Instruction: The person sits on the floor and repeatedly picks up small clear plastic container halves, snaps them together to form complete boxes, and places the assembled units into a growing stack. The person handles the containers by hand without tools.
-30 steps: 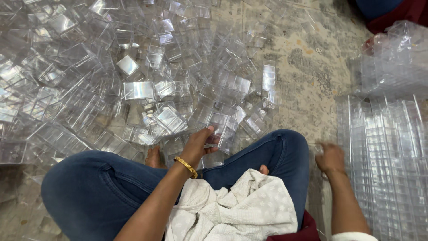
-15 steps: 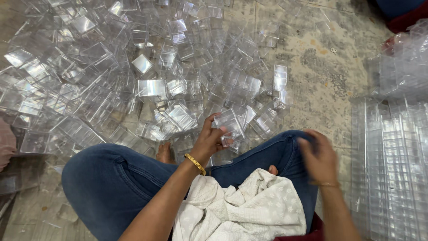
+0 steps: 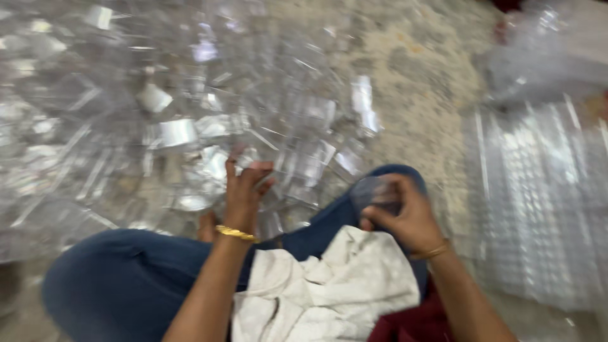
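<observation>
I sit on the floor with my knees in blue trousers. My left hand (image 3: 246, 190), with a gold bangle at the wrist, reaches into a heap of clear plastic boxes (image 3: 158, 120), its fingers curled over one piece at the heap's near edge. My right hand (image 3: 405, 215) is above my right knee and holds a small clear plastic box (image 3: 375, 191) between thumb and fingers. The picture is blurred, so the left hand's grip is unclear.
A white cloth (image 3: 329, 291) lies in my lap. Stacked rows of clear plastic boxes (image 3: 538, 202) stand at the right, with a clear plastic bag (image 3: 551, 50) behind them. Speckled stone floor (image 3: 418, 82) shows between the heap and the stacks.
My right hand has come in from the stacks at the right to above my knee and now holds a clear box. My left hand has stayed at the heap's edge.
</observation>
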Available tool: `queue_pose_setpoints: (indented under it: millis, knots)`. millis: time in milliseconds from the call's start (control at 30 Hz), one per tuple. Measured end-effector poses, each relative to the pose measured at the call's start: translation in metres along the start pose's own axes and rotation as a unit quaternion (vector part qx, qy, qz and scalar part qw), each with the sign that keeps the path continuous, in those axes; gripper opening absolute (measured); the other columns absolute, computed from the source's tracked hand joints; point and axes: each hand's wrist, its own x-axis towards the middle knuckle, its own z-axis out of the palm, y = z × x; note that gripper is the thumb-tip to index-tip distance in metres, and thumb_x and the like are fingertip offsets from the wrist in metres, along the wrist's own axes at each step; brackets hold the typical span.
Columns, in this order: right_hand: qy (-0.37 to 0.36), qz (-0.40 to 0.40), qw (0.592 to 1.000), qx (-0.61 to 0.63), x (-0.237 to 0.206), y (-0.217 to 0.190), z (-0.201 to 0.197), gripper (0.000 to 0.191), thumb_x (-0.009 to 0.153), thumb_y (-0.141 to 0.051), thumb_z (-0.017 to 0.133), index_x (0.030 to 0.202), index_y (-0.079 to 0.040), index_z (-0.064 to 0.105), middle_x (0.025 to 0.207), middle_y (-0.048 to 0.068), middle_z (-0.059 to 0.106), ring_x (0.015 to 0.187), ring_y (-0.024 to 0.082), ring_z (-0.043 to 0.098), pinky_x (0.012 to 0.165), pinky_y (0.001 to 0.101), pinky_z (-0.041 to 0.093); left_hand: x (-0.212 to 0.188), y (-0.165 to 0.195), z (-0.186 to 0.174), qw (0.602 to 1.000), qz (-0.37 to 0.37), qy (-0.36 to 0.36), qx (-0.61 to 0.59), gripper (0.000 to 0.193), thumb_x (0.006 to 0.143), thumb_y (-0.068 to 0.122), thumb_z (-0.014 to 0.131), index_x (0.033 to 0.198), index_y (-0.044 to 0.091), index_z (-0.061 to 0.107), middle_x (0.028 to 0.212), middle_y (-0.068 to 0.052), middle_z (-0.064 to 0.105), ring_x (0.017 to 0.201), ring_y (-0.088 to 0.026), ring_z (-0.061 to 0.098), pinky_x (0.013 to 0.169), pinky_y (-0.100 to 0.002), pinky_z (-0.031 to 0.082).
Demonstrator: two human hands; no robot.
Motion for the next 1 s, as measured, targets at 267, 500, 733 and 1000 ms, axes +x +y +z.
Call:
queue_pose_setpoints:
  millis: [267,500,733,1000]
  knots:
    - [0.366,0.041,0.929,0.042,-0.077,0.143,-0.131,0.071,0.090,-0.008,0.083,0.137,-0.010,0.031,0.135,0.012,0.061,0.123,0.021,0.064,0.105,0.0326,0.055,-0.031,0.013,0.017,0.997,0.002,-0.071,0.026,0.066,0.097,0.034,0.062,0.153,0.021,0.030,0.125,-0.017,0.064,0.108,-0.024,0.066,0.094,-0.039,0.055]
    - [0.492,0.231,0.837,-0.061,-0.123,0.204,-0.081,0.084,0.089,-0.019,0.087,0.152,-0.011,0.033,0.131,0.020,0.060,0.114,0.028,0.061,0.098,0.0438,0.051,-0.031,0.015,0.011,0.998,0.038,-0.047,0.027,0.063,0.103,0.033,0.058,0.155,0.020,0.026,0.131,-0.019,0.062,0.107,-0.024,0.067,0.092,-0.037,0.057]
    - [0.485,0.133,0.863,-0.046,-0.119,0.214,-0.047,0.081,0.094,-0.020,0.089,0.150,-0.005,0.032,0.142,0.021,0.055,0.128,0.031,0.060,0.107,0.0440,0.052,-0.016,-0.002,0.007,0.998,0.049,-0.025,0.020,0.068,0.099,0.033,0.060,0.155,0.019,0.026,0.125,-0.019,0.064,0.095,-0.022,0.069,0.082,-0.035,0.057]
    - [0.452,0.162,0.861,-0.165,-0.118,0.211,-0.044,0.080,0.096,-0.019,0.088,0.150,-0.001,0.032,0.131,0.025,0.055,0.116,0.038,0.061,0.102,0.0516,0.050,-0.013,-0.009,0.007,0.996,0.062,-0.034,0.058,0.070,0.099,0.034,0.059,0.157,0.017,0.023,0.123,-0.017,0.066,0.096,-0.018,0.069,0.083,-0.032,0.059]
